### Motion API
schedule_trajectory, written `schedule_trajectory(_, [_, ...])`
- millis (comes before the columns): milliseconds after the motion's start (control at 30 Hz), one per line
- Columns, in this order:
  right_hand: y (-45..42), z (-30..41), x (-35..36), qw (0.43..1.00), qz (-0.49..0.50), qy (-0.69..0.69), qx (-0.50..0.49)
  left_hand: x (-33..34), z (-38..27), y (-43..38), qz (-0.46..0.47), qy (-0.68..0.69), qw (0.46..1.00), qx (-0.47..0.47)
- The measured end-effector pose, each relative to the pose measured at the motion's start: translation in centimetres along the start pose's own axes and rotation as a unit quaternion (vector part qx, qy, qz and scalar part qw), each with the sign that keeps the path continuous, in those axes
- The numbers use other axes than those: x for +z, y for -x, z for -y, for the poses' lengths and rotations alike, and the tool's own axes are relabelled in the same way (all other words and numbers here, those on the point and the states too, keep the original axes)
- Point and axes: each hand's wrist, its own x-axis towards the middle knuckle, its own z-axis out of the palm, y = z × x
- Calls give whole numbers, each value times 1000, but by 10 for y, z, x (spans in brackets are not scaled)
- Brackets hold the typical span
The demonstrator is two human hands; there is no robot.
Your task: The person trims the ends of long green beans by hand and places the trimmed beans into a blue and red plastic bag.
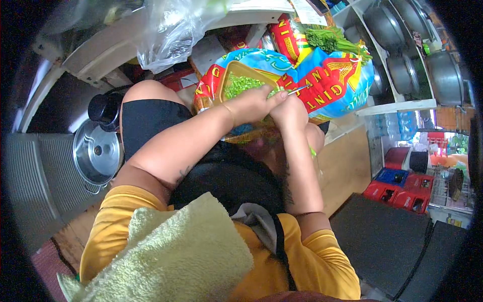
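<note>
My left hand (253, 102) reaches over the near edge of a yellowish plastic tray (222, 81) that holds finely chopped green leaves or stalks (241, 86). Its thumb meets the top of my right hand (289, 112), whose fingers are curled in a fist. A thin metal blade (299, 90) sticks out where the two hands meet, pointing up and right; which hand holds it cannot be told. Bits of green show by the left fingers. What lies inside both hands is hidden. The tray rests against printed red, blue and yellow plastic packs (324, 88).
A bundle of long green vegetables (332, 39) lies on the packs. A clear plastic bag (169, 34) hangs at upper left. On the left is a metal pan (98, 151). Pots (403, 73) fill a shelf at right, above red crates (400, 192). A pale green towel (181, 249) covers my chest.
</note>
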Motion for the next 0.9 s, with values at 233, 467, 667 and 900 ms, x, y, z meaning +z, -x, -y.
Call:
schedule_trajectory(233, [3, -8, 17, 996, -58, 6, -74, 6, -5, -1, -19, 10, 1000, 7])
schedule_trajectory(467, [17, 5, 12, 992, -85, 21, -94, 0, -13, 4, -36, 36, 998, -31])
schedule_trajectory(667, [18, 8, 9, 995, -50, 18, -85, -1, -4, -1, -26, 2, 999, -41])
schedule_trajectory(900, [15, 2, 2, 996, 1, 32, -77, 0, -8, 3, -40, 11, 999, 24])
